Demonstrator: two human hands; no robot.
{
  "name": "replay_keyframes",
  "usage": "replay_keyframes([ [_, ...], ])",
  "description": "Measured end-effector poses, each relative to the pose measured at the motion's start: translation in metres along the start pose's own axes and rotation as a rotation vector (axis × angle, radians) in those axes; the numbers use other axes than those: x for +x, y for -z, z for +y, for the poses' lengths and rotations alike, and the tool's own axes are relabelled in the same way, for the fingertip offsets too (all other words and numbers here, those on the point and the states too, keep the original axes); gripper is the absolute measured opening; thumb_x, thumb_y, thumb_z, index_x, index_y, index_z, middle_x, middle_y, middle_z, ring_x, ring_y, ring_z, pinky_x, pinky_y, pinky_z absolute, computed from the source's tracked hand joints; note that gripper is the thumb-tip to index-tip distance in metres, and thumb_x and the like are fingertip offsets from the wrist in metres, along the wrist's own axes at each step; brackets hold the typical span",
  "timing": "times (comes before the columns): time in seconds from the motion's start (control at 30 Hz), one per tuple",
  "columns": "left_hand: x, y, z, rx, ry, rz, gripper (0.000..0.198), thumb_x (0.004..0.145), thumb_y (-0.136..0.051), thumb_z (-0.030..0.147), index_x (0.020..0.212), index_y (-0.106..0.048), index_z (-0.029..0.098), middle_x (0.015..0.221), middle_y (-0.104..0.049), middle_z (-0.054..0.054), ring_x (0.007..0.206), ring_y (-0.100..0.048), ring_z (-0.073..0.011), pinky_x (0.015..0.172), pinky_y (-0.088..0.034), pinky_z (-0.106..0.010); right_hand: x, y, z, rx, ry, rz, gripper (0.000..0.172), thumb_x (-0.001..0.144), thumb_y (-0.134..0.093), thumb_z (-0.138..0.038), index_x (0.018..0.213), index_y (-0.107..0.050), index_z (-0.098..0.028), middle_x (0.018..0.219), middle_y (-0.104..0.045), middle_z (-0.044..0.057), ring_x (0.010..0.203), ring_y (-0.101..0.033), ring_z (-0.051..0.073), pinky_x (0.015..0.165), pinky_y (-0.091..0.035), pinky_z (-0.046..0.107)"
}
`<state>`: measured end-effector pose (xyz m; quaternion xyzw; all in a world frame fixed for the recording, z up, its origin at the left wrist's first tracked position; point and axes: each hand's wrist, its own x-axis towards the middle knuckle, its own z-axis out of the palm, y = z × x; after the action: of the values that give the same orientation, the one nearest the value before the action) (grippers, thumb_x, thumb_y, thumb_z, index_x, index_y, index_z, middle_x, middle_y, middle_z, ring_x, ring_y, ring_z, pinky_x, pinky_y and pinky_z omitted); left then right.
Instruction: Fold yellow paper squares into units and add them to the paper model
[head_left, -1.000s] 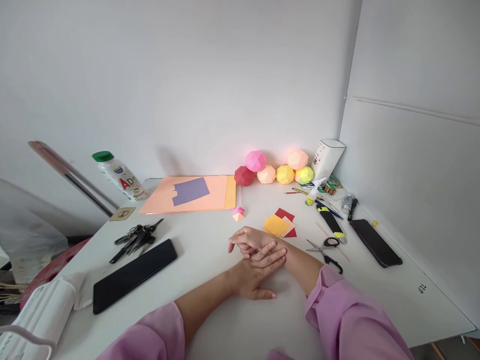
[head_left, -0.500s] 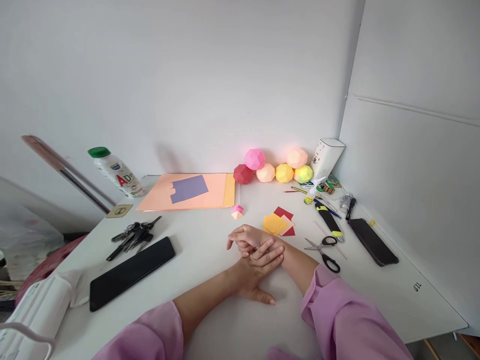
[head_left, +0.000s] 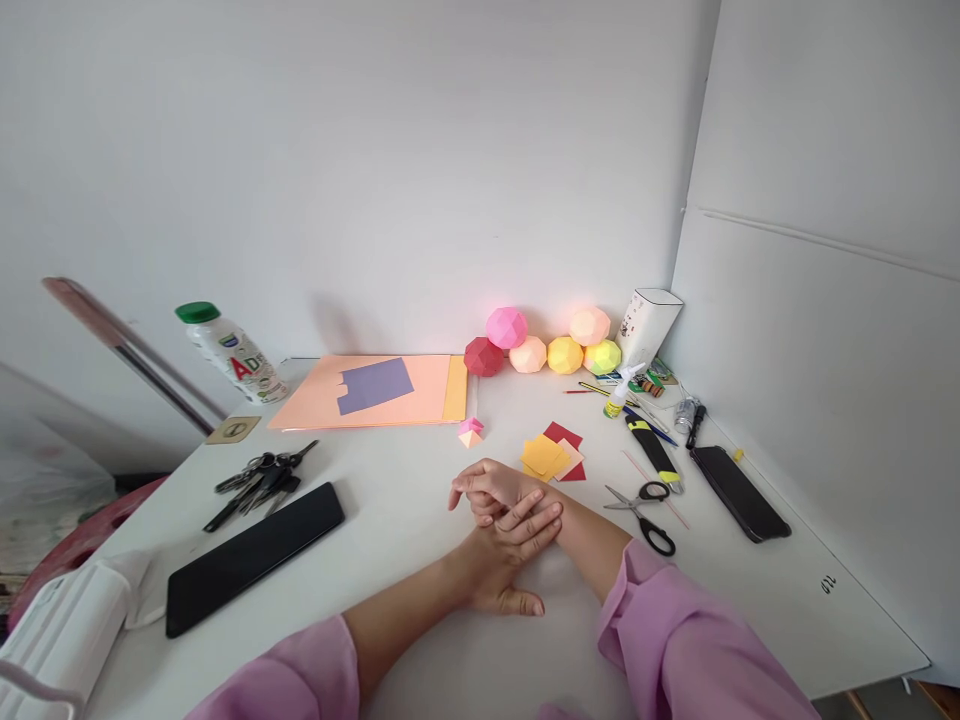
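Observation:
My two hands rest crossed on the white table (head_left: 420,660). My left hand (head_left: 510,555) lies over my right wrist with its fingers stretched flat and its thumb on the table. My right hand (head_left: 486,488) is beneath it, its fingers loosely curled under and nothing in them. Both sleeves are pink. Nearest are a small folded pink and white paper piece (head_left: 471,432) just beyond my right hand, and a stack of yellow, pink and red paper squares (head_left: 551,455) to its right.
Several faceted paper balls (head_left: 546,352) line the back wall beside a white box (head_left: 649,325). Scissors (head_left: 642,505), a cutter (head_left: 652,448), a glue bottle (head_left: 619,394) and a phone (head_left: 739,480) lie right. Peach sheets (head_left: 405,400), a bottle (head_left: 229,350), keys (head_left: 259,478) and a black slab (head_left: 251,555) lie left.
The view has shifted slightly. My hands stay crossed in the same place, the left hand sliding a little lower over the right wrist.

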<state>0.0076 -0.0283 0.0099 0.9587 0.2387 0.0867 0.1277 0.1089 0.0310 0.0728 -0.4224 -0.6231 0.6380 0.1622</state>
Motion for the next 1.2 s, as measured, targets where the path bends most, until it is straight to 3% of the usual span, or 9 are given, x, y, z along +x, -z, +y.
replay_keyframes([
  [0.07, 0.0, -0.002, -0.001, 0.008, 0.0, 0.007, 0.091, 0.076, -0.027, 0.073, 0.144, 0.007, 0.022, 0.15, -0.015, -0.009, 0.136, -0.011, -0.0376, 0.101, -0.025, -0.052, 0.002, 0.001, 0.002, 0.131, -0.026, -0.196, 0.033, 0.083, -0.052, -0.045, 0.074, -0.063, -0.015, 0.043, -0.023, -0.009, 0.039, -0.025, 0.007, 0.05, -0.042, 0.024],
  [0.13, 0.0, -0.003, -0.001, 0.011, 0.002, -0.002, 0.092, 0.076, -0.026, 0.074, 0.144, 0.007, 0.022, 0.151, -0.014, -0.009, 0.136, -0.011, -0.0379, 0.101, -0.024, -0.053, 0.005, 0.001, 0.005, 0.238, -0.033, -0.303, 0.031, 0.084, -0.051, -0.042, 0.077, -0.062, -0.014, 0.043, -0.021, -0.009, 0.04, -0.021, 0.006, 0.049, -0.039, 0.023],
  [0.53, 0.0, -0.003, -0.001, 0.016, -0.007, 0.011, 0.091, 0.075, -0.023, 0.075, 0.143, 0.01, 0.023, 0.15, -0.016, -0.009, 0.136, -0.011, -0.0367, 0.1, -0.025, -0.055, 0.014, 0.001, 0.017, 0.309, -0.009, -0.333, 0.028, 0.086, -0.051, -0.038, 0.078, -0.062, -0.014, 0.043, -0.017, -0.01, 0.04, -0.017, 0.005, 0.047, -0.035, 0.023],
  [1.03, 0.0, -0.006, -0.003, 0.022, -0.004, 0.003, 0.091, 0.076, -0.022, 0.075, 0.144, 0.007, 0.022, 0.15, -0.014, -0.01, 0.136, -0.009, -0.039, 0.099, -0.023, -0.058, 0.007, 0.006, 0.001, 0.245, -0.097, -0.38, 0.028, 0.089, -0.044, -0.036, 0.08, -0.061, -0.015, 0.043, -0.023, -0.008, 0.042, -0.024, 0.007, 0.05, -0.036, 0.023],
  [1.2, 0.0, -0.006, -0.002, 0.038, 0.005, -0.014, 0.089, 0.076, -0.019, 0.074, 0.144, 0.008, 0.021, 0.151, -0.013, -0.01, 0.136, -0.009, -0.038, 0.097, -0.028, -0.056, 0.008, 0.002, 0.006, 0.289, -0.018, -0.352, 0.026, 0.087, -0.049, -0.034, 0.074, -0.061, -0.014, 0.042, -0.018, -0.009, 0.041, -0.019, 0.006, 0.048, -0.035, 0.023],
])
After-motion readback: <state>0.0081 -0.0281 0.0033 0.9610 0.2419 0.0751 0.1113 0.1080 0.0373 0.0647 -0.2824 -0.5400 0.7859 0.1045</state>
